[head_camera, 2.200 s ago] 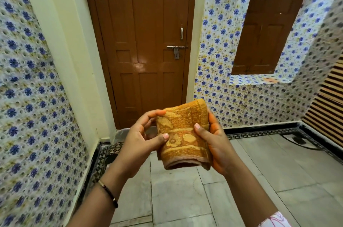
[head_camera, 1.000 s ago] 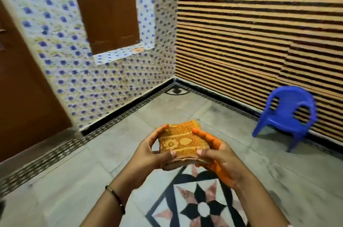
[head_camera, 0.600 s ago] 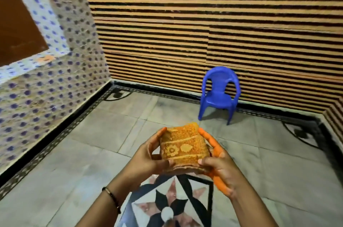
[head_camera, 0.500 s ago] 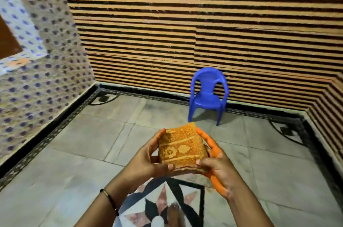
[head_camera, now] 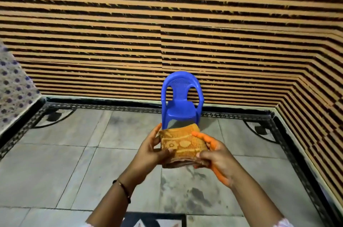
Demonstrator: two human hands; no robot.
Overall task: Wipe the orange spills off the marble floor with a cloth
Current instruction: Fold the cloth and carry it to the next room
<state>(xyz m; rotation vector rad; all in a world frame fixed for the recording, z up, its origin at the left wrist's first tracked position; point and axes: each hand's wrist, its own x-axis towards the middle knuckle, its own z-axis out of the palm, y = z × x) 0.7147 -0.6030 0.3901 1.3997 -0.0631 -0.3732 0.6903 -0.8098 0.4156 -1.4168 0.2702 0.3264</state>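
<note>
marble floor [head_camera: 74, 161] | one chair [head_camera: 181, 100] | left hand [head_camera: 151, 149], right hand [head_camera: 216, 154] grip one cloth [head_camera: 182, 144]

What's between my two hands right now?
In the head view, the folded orange cloth sits between the left hand and right hand, both gripping its sides.

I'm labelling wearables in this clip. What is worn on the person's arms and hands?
The left hand has a thin dark bracelet at the wrist. The right hand has orange stains on its fingers and outer edge. A pale patterned sleeve shows at the right forearm's bottom edge.
</note>
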